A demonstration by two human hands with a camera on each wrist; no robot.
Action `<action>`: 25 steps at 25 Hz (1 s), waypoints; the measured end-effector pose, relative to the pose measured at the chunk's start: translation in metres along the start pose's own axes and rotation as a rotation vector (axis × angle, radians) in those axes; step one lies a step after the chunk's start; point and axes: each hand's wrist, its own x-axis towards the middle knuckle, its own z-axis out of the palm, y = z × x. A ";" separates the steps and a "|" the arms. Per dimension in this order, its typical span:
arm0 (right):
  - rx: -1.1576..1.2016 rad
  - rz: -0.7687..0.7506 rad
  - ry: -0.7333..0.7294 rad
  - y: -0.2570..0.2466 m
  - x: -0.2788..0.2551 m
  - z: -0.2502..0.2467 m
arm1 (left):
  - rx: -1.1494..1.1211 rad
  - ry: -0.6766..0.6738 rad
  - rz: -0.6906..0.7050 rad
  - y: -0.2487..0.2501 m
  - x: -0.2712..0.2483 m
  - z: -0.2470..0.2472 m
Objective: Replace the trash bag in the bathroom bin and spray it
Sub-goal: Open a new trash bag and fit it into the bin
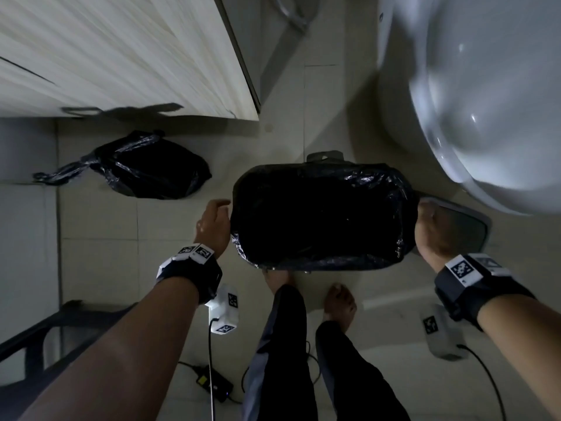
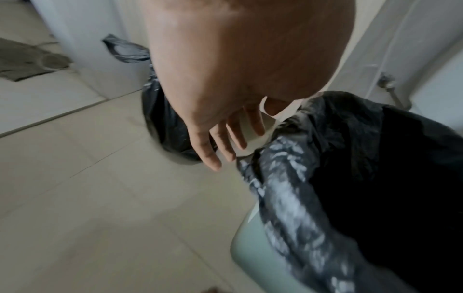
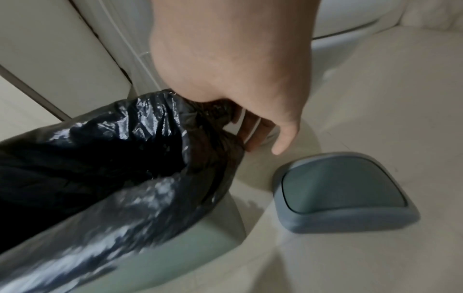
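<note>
Your forearms, nearest: left hand (image 1: 212, 223) loose-fingered beside the bin's (image 2: 248, 255) left end, right hand (image 1: 432, 230) fingering the new bag (image 1: 324, 217) at the right end. Bin sits between them, long axis left-right; lid (image 3: 343, 190) lies nearer your right.

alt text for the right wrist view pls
The right hand reaches down at the end of a bin lined with a black trash bag, fingers at the folded-over rim. The bin's grey-blue lid lies on the tiled floor beside it.
</note>
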 end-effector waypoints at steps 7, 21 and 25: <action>0.305 0.353 -0.334 0.057 -0.047 -0.006 | -0.249 -0.196 -0.227 -0.042 -0.056 0.017; 0.153 -0.132 -0.061 0.064 -0.056 0.004 | 0.103 0.191 0.258 -0.040 -0.080 0.025; 0.160 -0.240 -0.036 0.076 -0.061 0.006 | 0.136 0.290 0.238 -0.043 -0.074 0.022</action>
